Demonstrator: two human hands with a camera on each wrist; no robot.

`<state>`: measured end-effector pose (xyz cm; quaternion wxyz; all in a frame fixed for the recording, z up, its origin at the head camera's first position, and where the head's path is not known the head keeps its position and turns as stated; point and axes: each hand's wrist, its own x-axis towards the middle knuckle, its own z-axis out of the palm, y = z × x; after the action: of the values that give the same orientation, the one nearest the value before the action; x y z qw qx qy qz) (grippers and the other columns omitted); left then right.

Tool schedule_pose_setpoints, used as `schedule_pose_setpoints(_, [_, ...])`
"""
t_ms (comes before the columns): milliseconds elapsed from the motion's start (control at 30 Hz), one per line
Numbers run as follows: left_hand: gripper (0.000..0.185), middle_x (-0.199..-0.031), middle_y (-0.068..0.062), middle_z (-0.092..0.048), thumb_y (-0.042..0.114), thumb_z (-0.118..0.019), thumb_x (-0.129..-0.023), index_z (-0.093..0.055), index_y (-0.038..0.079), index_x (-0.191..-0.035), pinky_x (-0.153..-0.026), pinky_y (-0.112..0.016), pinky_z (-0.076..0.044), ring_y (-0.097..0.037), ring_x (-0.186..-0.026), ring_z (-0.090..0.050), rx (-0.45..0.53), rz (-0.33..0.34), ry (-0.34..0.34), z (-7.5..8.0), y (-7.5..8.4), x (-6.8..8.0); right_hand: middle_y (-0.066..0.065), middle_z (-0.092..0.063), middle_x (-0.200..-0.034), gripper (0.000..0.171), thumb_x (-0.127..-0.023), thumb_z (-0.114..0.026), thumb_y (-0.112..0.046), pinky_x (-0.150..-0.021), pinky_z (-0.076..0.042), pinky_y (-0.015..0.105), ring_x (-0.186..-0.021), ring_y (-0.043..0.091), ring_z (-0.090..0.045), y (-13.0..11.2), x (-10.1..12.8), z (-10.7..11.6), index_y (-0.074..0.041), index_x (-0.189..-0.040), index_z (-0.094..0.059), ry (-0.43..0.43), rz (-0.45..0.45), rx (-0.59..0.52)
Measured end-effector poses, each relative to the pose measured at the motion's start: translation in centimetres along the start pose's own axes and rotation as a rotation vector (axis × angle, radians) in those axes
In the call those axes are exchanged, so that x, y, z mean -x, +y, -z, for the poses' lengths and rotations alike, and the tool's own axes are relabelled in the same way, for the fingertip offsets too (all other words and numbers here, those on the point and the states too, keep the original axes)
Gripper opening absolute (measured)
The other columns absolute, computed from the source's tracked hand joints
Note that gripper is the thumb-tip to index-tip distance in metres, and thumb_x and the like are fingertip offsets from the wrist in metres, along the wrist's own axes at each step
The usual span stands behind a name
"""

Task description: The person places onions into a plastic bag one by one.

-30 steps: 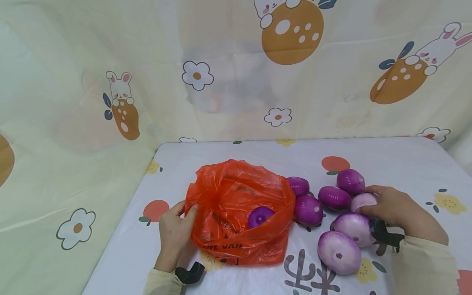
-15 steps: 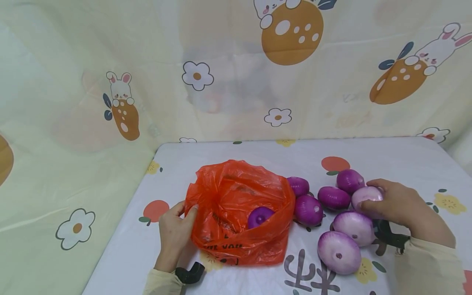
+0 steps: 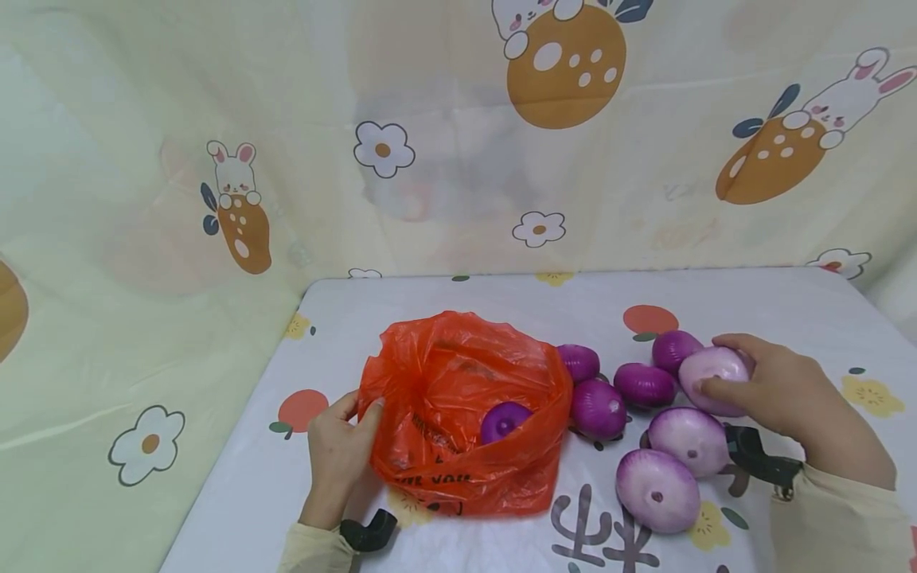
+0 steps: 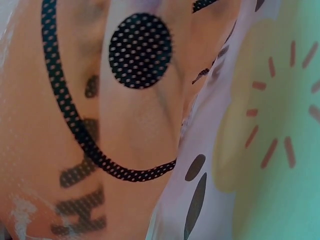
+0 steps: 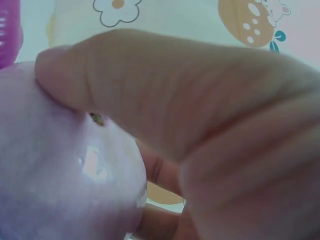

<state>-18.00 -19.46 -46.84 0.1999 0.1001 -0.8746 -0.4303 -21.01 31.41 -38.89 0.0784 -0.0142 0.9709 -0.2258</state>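
Onions (image 3: 645, 386) block the table (image 3: 494, 298) between right grip (image 3: 777, 390) and red bag (image 3: 494, 481), leaving passage behind them.

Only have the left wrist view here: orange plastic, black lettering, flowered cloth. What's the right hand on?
Observer: Right hand is holding a pale purple onion.
Operator: Copy. Anything else lying out?
Observer: Six more onions show on the printed tablecloth.
Operator: And the plastic on my side, open or closed?
Observer: Open. The head view shows down inside the red-orange bag.
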Motion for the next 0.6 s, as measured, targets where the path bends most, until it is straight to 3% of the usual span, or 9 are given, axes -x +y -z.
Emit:
schedule_pose_setpoints(333, [0.026,-0.102,-0.013,-0.080,0.017,-0.073,-0.095,-0.080,0.003,-0.115,-0.088,-0.054,-0.061,-0.032,-0.103,-0.070,-0.006,-0.005,0.004,0.0,-0.1,0.0,0.045,-0.047,-0.140,0.088,-0.095,-0.070,-0.054,-0.080,-0.052,0.070,-0.115,0.062,-0.050,-1.8,0.7,0.6,0.003,-0.154,-0.038,0.019,-0.017,-0.018])
schedule_pose_setpoints(600, [0.025,-0.104,-0.013,-0.080,0.017,-0.072,-0.095,-0.080,0.004,-0.115,-0.087,-0.052,-0.062,-0.031,-0.103,-0.070,-0.003,0.000,-0.002,0.0,0.0,0.0,0.045,-0.051,-0.136,0.081,-0.093,-0.074,-0.049,-0.080,-0.051,0.069,-0.112,0.060,-0.053,-3.0,1.3,0.5,0.001,-0.150,-0.045,0.130,0.038,-0.019])
